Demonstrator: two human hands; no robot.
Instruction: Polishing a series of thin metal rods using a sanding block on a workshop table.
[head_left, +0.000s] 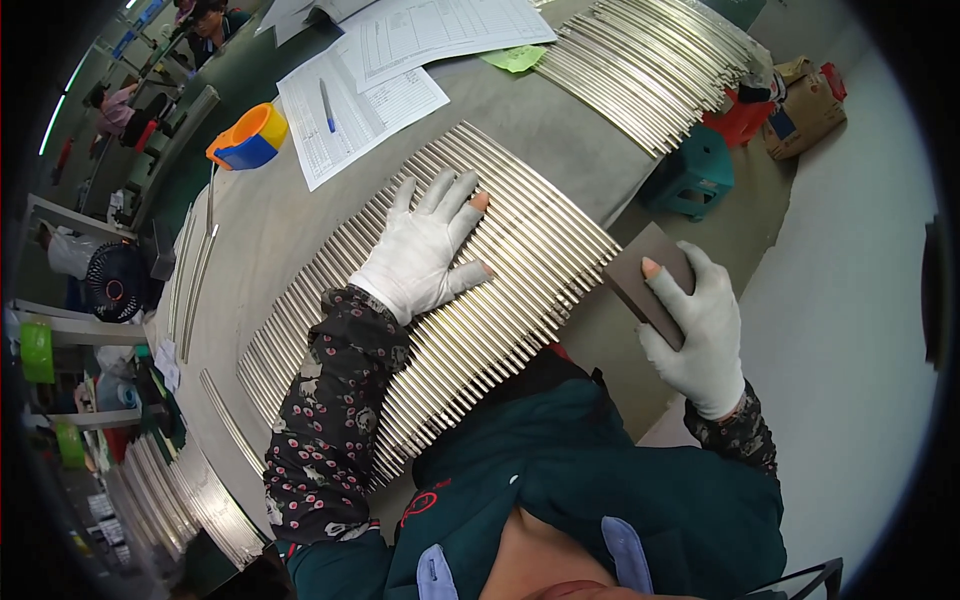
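A wide row of thin, shiny metal rods (530, 235) lies side by side across the grey table, their near ends reaching the table's edge. My left hand (425, 245), in a white glove with some bare fingertips, rests flat on the rods with its fingers spread. In my gloved right hand (700, 330) is a dark grey-brown rectangular block (650, 275), gripped between thumb and fingers. One end of the block is at the rod ends at the right corner of the row; whether it touches them I cannot tell.
A second batch of rods (645, 70) lies at the far right. Paper sheets (360, 115) with a pen (327, 105) and an orange-blue tape dispenser (248, 137) are at the far side. Loose rods (195, 270) lie left. A teal stool (692, 175) and carton (803, 115) stand beyond the table.
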